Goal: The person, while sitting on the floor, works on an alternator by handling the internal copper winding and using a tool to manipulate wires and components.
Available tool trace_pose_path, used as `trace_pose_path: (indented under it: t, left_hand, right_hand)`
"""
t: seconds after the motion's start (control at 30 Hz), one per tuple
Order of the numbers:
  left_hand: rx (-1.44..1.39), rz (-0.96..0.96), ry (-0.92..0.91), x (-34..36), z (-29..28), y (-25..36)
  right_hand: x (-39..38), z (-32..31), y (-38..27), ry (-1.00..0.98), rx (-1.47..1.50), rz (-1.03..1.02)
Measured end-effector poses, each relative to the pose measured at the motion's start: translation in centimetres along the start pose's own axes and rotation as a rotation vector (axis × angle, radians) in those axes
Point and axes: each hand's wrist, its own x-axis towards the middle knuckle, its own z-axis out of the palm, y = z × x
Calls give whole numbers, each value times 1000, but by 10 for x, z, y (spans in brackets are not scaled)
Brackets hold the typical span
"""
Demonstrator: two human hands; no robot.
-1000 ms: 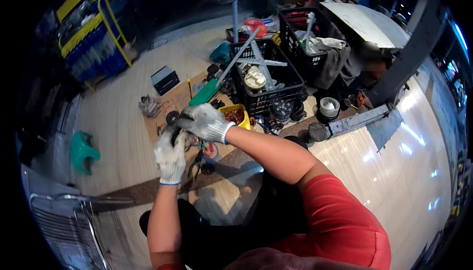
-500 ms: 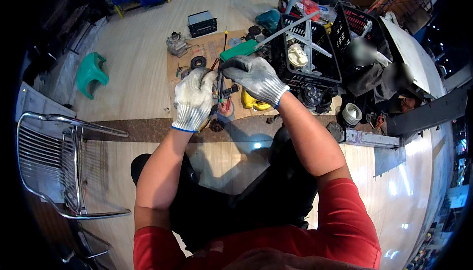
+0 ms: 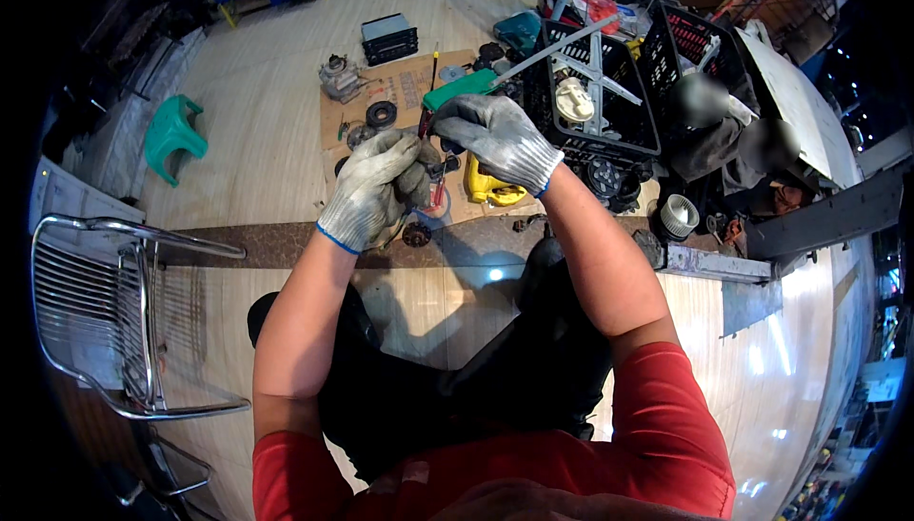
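Note:
Both of my hands wear white knit gloves with grey-stained palms and fingers, held close together over a sheet of cardboard on the floor. My left hand is closed, its fingers curled toward the middle; whatever sits inside them is too small and dark to make out. To its right, my right hand has thumb and fingers pressed together, and their contents are likewise hidden. A green-handled tool with a long flat metal blade lies just beyond my right hand. Below that hand rests a yellow plastic part.
A black ring, a metal mechanical part and a black box lie ahead. Black crates with parts stand at the right, near a white fan wheel. A green stool and metal chair are at the left.
My left hand has turned and its fingers have curled more, showing the grey fingertips. The thin dark piece seen between my hands before is now mostly hidden. My right hand has hardly moved.

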Motion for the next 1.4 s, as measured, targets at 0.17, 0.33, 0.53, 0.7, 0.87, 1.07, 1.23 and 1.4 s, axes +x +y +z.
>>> trace_pose_path:
  t: [0.17,0.33,0.53,0.7,0.87,1.07,1.23,1.4]
  left_hand:
    - [129,-57,128,0,15,5]
    - [195,-72,214,1,18,5]
    - [569,-23,220,-2,30,12]
    - [1536,631,347,-8,29,7]
    - [1902,608,333,-11,25,12]
    - [1739,348,165,-5,33,3]
    - [1653,742,-75,-1,0,6]
    - [1528,451,-186,23,-25,25]
  right_hand:
    - [-5,-1,3,26,88,-80]
    - [-5,5,1,-18,183,-26]
    - [-8,3,-1,75,-54,-40]
    - [-9,4,-9,70,7,70]
    - [-12,4,-19,45,-86,32]
    - [-21,-9,-5,9,-181,83]
    - [-8,-5,1,18,-160,100]
    - [15,12,-2,59,-118,91]
